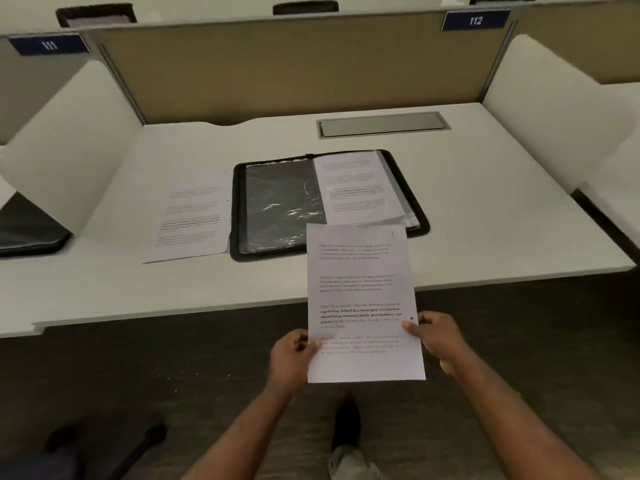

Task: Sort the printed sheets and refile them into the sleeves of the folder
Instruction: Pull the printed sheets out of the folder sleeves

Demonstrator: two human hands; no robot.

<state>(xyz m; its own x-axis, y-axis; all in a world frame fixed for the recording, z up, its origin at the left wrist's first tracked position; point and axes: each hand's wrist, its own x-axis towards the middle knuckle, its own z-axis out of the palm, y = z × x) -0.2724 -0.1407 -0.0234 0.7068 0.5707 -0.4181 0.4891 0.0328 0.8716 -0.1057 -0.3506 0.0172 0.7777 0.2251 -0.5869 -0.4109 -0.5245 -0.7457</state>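
A white printed sheet of paper point(363, 303) is held upright in the air in front of the near edge of the white desk point(485, 209), its top overlapping the view of the black zip-edged folder point(239, 209) that lies open on the desk. The left hand point(292, 355) pinches the sheet's lower left edge, thumb on the printed face; the right hand point(438, 336) pinches the lower right edge the same way. Left of the folder, another printed sheet point(190, 216) lies flat on the desk. The folder's left clear plastic sleeve point(280, 206) looks empty and crinkled; a page point(356, 187) rests on its right side.

The held sheet is light and limp, likely to droop or crease. Holding both side edges keeps it flat; feeding it into a sleeve probably wants one hand parting the slippery plastic mouth.
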